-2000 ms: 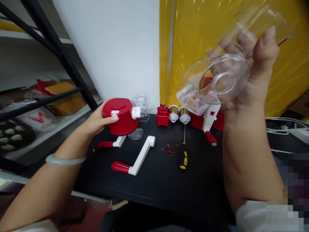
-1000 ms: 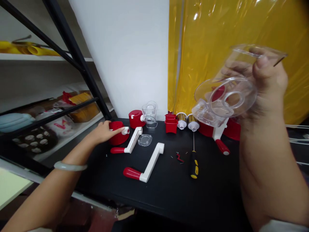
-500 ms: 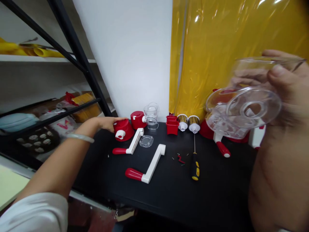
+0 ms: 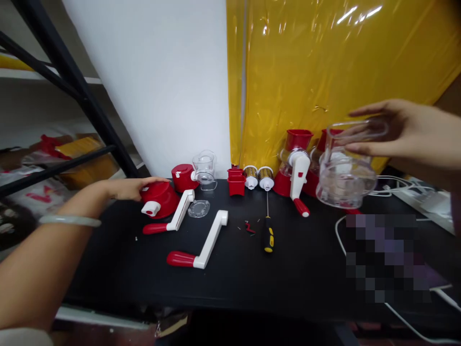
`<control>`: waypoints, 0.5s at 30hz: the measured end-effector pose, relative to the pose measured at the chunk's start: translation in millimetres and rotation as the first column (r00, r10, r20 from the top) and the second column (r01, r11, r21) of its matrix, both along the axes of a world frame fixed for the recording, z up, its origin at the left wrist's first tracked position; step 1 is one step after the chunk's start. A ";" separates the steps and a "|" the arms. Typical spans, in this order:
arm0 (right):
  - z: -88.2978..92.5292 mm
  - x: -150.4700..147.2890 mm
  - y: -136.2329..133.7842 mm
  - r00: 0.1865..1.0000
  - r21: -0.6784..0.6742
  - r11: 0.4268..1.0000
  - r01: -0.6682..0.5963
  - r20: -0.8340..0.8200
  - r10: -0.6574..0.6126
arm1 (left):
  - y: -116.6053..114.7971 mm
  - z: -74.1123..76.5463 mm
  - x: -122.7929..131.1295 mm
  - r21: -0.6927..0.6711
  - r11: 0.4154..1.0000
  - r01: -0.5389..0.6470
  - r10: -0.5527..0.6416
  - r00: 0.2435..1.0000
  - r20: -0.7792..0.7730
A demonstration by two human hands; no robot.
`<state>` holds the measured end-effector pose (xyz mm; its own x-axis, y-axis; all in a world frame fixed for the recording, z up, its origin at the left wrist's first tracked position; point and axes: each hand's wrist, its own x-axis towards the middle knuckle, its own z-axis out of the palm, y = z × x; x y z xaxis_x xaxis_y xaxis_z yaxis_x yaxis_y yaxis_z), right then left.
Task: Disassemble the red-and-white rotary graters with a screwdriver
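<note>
My left hand [image 4: 131, 188] rests on a red bowl-shaped housing [image 4: 160, 199] with a white knob, lying on the black table [image 4: 252, 269] at the back left; the fingers curve over its far side. My right hand [image 4: 403, 132] holds a clear plastic hopper housing [image 4: 345, 168] by its top rim, low over the table's right side, fingers wrapped round the rim. Two white cranks with red grips [image 4: 201, 242] [image 4: 173, 216] lie near the left hand.
A clear disc [image 4: 199, 208], a yellow-black screwdriver [image 4: 268, 233], small red bits [image 4: 248, 227], two metal drums [image 4: 258, 177], a red cup [image 4: 236, 182] and assembled red-white grinders [image 4: 295, 168] line the back. Black shelf frame at left, white cables [image 4: 406, 185] at right, yellow film behind.
My right hand lowered the clear housing from near my face toward the table's right side. My left hand set the red housing down at the back left and stays on it.
</note>
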<state>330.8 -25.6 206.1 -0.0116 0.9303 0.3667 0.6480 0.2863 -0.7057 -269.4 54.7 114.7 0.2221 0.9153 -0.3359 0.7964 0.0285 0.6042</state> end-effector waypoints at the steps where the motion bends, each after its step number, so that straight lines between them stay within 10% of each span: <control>1: -6.5 2.5 2.9 0.998 -0.030 0.999 -0.046 -0.036 0.045 | -1.1 0.2 1.8 -0.022 0.999 -0.023 0.024 1.000 0.020; 9: -51.1 38.5 22.5 0.981 -0.176 0.966 -0.189 0.020 0.195 | -13.7 1.5 15.4 -0.002 0.998 -0.057 0.057 0.998 0.036; 15: -74.5 48.7 39.6 0.965 -0.209 0.943 -0.258 -0.101 0.241 | -22.5 4.3 27.9 0.480 0.868 -0.129 0.218 0.967 -0.134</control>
